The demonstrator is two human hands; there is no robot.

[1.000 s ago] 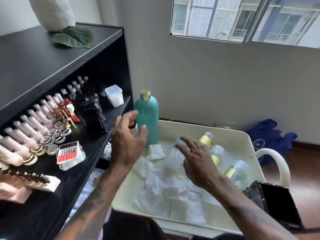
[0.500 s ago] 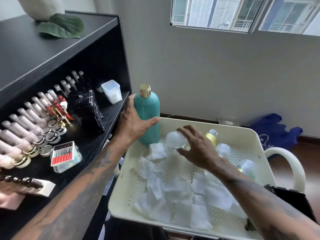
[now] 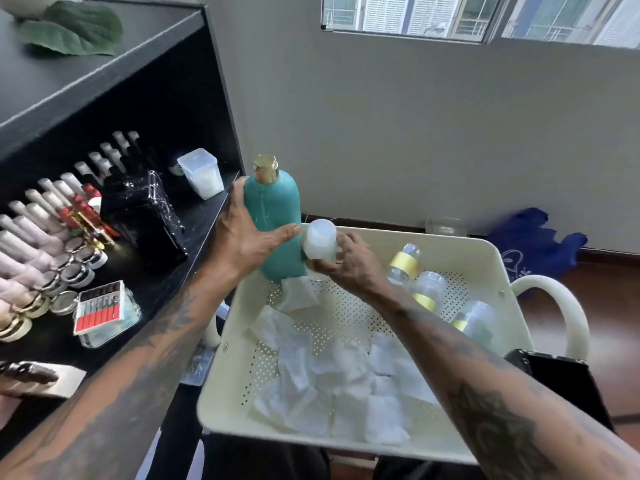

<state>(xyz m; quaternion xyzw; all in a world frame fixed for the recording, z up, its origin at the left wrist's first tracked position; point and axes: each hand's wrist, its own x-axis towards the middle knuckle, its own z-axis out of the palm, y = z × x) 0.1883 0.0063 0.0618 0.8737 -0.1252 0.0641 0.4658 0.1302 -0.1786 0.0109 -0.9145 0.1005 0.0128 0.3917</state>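
Grey wall (image 3: 415,133) under a window (image 3: 450,15) backs the scene, with brown floor (image 3: 616,306) and a crumpled blue bag (image 3: 533,240) at its foot. At the left stands a black shelf (image 3: 166,278) carrying rows of cosmetics and a clear tub (image 3: 202,173); a green leaf (image 3: 76,29) lies on its top. Beside the shelf is a cream perforated tray (image 3: 415,235), strewn with white pads (image 3: 332,386).

A teal bottle (image 3: 277,216) stands in the tray's far left corner, long axis near upright and leaning slightly left, gold cap pointing up. The left hand (image 3: 242,237) is wrapped round its body, thumb across the front. Whether its base rests on the tray cannot be told.

The right hand (image 3: 349,265) pinches a small frosted jar (image 3: 320,239) from below, just beside the teal bottle, rounded end up. Clear bottles (image 3: 403,263) with yellow bands lie on their sides along the tray's right wall
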